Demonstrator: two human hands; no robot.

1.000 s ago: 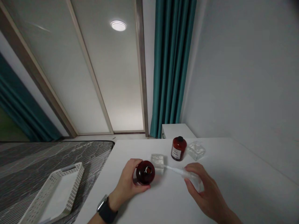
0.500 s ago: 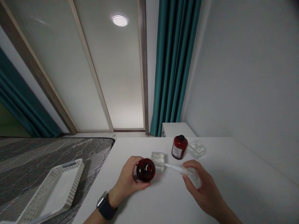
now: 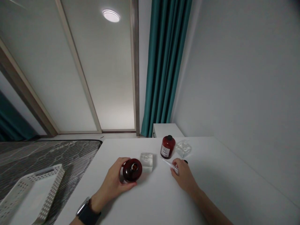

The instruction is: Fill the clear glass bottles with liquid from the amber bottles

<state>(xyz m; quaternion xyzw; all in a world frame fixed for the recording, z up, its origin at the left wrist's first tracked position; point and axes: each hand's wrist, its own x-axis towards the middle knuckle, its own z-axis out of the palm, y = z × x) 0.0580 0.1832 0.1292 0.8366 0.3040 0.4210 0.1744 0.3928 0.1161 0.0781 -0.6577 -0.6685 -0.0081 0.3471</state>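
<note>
gripping a dark red bottle [image 3: 132, 170] with its open neck showing, the left hand [image 3: 119, 178] has it over the white tabletop [image 3: 150, 206], just beside a clear block [image 3: 146, 160]. the right hand [image 3: 184, 175] pinches a slender pale item [image 3: 170, 164], near a labelled bottle [image 3: 167, 147] with a black cap, which stands beside a clear crinkled piece [image 3: 183, 148].

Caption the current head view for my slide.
Left hand grips an open, round dark-red shiny bottle; right hand holds a slim translucent tube.
</note>
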